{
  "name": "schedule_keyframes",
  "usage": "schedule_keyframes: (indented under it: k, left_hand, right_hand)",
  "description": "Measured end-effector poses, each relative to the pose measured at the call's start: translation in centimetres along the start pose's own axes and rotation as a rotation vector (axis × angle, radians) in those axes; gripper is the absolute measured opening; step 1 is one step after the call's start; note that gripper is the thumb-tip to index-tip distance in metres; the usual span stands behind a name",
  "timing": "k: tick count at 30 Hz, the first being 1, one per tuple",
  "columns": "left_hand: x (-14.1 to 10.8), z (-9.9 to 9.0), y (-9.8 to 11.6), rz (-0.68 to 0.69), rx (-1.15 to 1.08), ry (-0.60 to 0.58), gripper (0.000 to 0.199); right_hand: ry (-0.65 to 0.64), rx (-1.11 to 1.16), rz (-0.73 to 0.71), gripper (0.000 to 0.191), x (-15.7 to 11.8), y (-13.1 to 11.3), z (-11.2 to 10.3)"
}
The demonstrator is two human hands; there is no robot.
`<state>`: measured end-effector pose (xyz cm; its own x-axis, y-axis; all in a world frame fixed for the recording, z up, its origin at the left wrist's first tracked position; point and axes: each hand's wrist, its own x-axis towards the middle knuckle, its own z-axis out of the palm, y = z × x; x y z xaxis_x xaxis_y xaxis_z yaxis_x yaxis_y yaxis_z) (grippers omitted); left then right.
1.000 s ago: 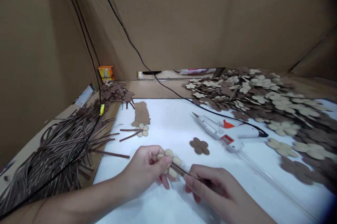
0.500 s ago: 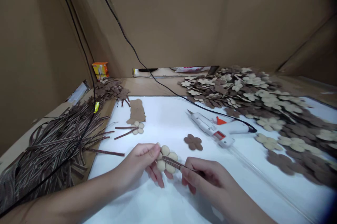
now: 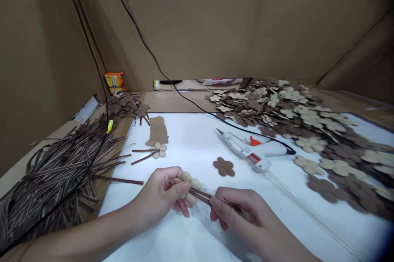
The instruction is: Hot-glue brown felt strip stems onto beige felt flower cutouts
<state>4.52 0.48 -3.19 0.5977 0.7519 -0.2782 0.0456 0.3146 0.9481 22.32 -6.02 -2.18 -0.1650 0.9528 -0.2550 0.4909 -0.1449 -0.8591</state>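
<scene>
My left hand pinches a cream felt flower, its thumb lying over the middle of the petals. A folded brown striped ribbon runs from under that thumb to my right hand, whose thumb and fingers are closed on it. Beyond my hands, a brown felt flower lies flat on the white board. Another cream flower, with two ribbon tails pointing left, lies further back on the left.
A glue gun with a clear glue stick lies right of centre. Felt flowers are heaped at the right, ribbons at the left. A black cable crosses the view. An orange box stands at the back left.
My left thumb has moved over the centre of the cream flower, onto the ribbon end. My right hand still holds the ribbon. The whole view has shifted slightly.
</scene>
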Motion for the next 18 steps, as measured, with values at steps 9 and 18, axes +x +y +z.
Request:
schedule_keyframes:
  k: [9, 18]
  left_hand:
    - [0.38, -0.22, -0.46, 0.024, -0.019, -0.014, 0.035]
    - [0.22, -0.07, -0.65, 0.026, 0.060, 0.027, 0.028]
  right_hand:
    - [0.078, -0.127, -0.106, 0.041, -0.32, -0.05, -0.39]
    - [0.194, 0.000, -0.137, 0.033, 0.28, 0.25, -0.73]
